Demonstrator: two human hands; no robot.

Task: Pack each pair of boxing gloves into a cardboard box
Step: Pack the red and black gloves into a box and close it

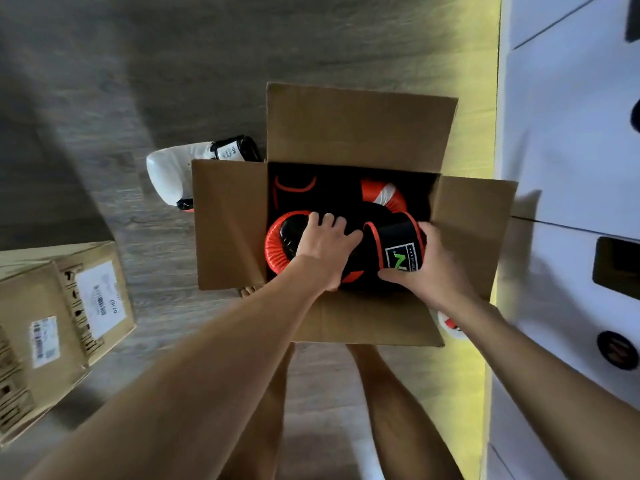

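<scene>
Your forearms (194, 375) reach from six o'clock into the open cardboard box (360, 129); a labelled carton (52, 323) sits at eight o'clock; inside the box the black-and-orange glove (277, 251) lies across the near side; your left hand (323, 252) lies spread on its padding, your right hand (433, 271), at its three o'clock, wraps its cuff; a white glove (166, 171) rests at ten o'clock.

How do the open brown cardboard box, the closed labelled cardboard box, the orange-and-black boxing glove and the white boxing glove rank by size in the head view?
1. open brown cardboard box
2. closed labelled cardboard box, cropped by the frame
3. orange-and-black boxing glove and white boxing glove: alike, both partly hidden
</scene>
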